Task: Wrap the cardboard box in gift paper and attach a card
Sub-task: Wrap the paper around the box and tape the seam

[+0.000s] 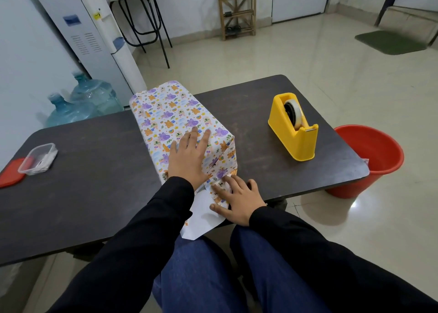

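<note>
Patterned gift paper covers the box [175, 120] at the frame's centre on the dark table [94, 182]. Our left hand [188, 156] lies flat and open on top; our right hand [239, 203], fingers spread, presses the loose flap [203, 214] overhanging the near edge. Bare tabletop separates it from the yellow tape dispenser [294, 125]. The cardboard itself is hidden.

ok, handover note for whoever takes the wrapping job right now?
Left hand: flat on top of the wrapped box, holding it down.
Right hand: pressing the loose end flap flat at the table edge.
Done: paper covers the box's top and visible side; near-end side folds creased.
Left: fold the flap up, tape it from the yellow tape dispenser, attach a card. No card in view.
</note>
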